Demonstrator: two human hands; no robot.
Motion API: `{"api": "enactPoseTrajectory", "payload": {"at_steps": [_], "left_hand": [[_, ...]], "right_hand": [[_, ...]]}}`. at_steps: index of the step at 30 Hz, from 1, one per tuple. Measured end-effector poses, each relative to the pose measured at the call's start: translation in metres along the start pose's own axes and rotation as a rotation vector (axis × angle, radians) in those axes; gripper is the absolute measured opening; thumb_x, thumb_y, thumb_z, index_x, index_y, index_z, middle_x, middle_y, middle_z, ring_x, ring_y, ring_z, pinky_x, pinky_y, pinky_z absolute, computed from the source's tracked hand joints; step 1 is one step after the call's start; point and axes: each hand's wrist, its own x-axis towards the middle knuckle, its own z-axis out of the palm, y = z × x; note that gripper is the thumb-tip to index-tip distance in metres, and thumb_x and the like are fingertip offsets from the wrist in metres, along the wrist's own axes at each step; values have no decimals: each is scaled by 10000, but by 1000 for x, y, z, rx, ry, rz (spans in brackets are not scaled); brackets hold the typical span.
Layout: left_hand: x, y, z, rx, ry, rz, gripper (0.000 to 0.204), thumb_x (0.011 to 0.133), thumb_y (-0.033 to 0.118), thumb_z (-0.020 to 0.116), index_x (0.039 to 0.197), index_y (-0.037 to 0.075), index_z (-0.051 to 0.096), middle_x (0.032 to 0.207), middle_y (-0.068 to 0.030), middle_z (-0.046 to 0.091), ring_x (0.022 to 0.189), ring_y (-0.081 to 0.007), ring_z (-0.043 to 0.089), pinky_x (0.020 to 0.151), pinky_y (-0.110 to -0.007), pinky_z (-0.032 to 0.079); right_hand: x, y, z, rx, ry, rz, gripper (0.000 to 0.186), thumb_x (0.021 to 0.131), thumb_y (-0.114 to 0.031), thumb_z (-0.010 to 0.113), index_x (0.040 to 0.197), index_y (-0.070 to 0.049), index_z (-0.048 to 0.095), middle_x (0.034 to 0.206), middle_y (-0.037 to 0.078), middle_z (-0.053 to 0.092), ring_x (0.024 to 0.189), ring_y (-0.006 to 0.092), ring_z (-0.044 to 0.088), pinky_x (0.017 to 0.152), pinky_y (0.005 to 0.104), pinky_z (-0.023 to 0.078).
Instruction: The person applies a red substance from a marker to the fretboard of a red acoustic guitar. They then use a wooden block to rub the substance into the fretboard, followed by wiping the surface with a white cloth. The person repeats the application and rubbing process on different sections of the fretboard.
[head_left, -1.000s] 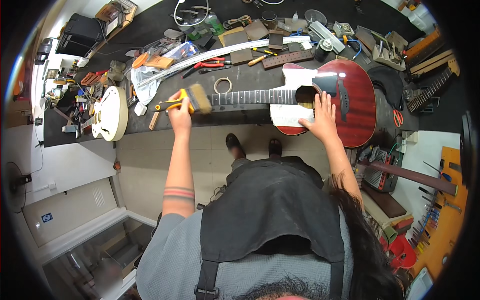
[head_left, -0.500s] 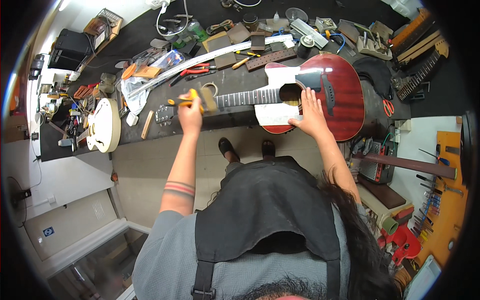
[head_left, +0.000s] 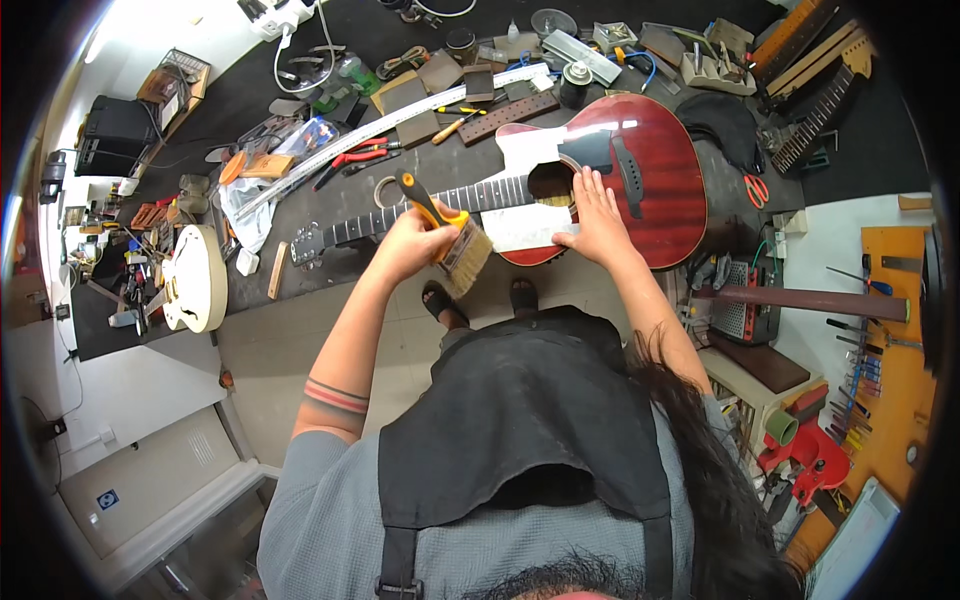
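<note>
A dark red acoustic guitar [head_left: 668, 190] lies face up on the bench, its neck pointing left. White sheets [head_left: 507, 236] cover the top on both sides of the fretboard's end. My left hand [head_left: 418, 243] is closed round a paintbrush [head_left: 466, 262] with a black and yellow handle. The brush is in front of the neck, with its pale bristles pointing down over the bench's front edge. Beside the soundhole [head_left: 550, 182], my right hand [head_left: 600, 222] lies flat on the guitar body, fingers stretched out and holding nothing.
Behind the neck lie a tape roll [head_left: 388, 190], red-handled pliers [head_left: 358, 156] and a long metal ruler [head_left: 350, 137]. A cream guitar body [head_left: 198, 278] is at the bench's left end. Orange-handled scissors [head_left: 756, 190] lie right of the red guitar.
My left hand has moved from above the neck toward me and to the right, and the brush has turned bristles down. My right hand stays on the guitar. The view has shifted slightly.
</note>
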Motion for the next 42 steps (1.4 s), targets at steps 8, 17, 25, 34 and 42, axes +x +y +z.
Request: {"api": "enactPoseTrajectory", "payload": {"at_steps": [8, 17, 25, 34, 42], "left_hand": [[32, 8, 41, 348, 195, 131, 326, 991, 200, 739, 1247, 3, 698, 1048, -120, 772, 1003, -199, 730, 899, -353, 567], [65, 24, 55, 303, 265, 271, 389, 986, 257, 765, 1258, -8, 685, 967, -99, 787, 870, -164, 737, 781, -370, 591], [61, 46, 84, 144, 460, 328, 343, 991, 194, 755, 1266, -4, 703, 1010, -108, 791, 909, -214, 773, 806, -345, 609], [62, 32, 98, -51, 331, 226, 443, 967, 264, 763, 1309, 0, 662, 1061, -209, 798, 1007, -285, 797, 908, -396, 593], [-51, -92, -62, 336, 1078, -24, 278, 1024, 254, 719, 1190, 31, 719, 967, -145, 797, 880, -270, 786, 786, -432, 596]], "right_hand": [[5, -6, 1, -5, -22, 5, 1315, 806, -453, 929, 1745, 10, 134, 1836, 232, 98, 1715, 347, 67, 1380, 504, 127], [6, -7, 2, 8, -6, -8, 1308, 803, -449, 929, 1742, 15, 147, 1834, 235, 109, 1713, 359, 77, 1376, 523, 134], [7, -2, 6, -2, 6, -17, 1294, 801, -449, 931, 1733, 30, 171, 1828, 243, 132, 1710, 372, 92, 1373, 535, 148], [6, 2, 9, -3, -8, -50, 1329, 790, -418, 946, 1750, 4, 129, 1839, 234, 81, 1714, 375, 53, 1368, 549, 129], [6, 8, 7, 9, -13, -85, 1299, 802, -406, 932, 1750, 2, 144, 1841, 224, 78, 1715, 361, 65, 1369, 546, 143]]}}
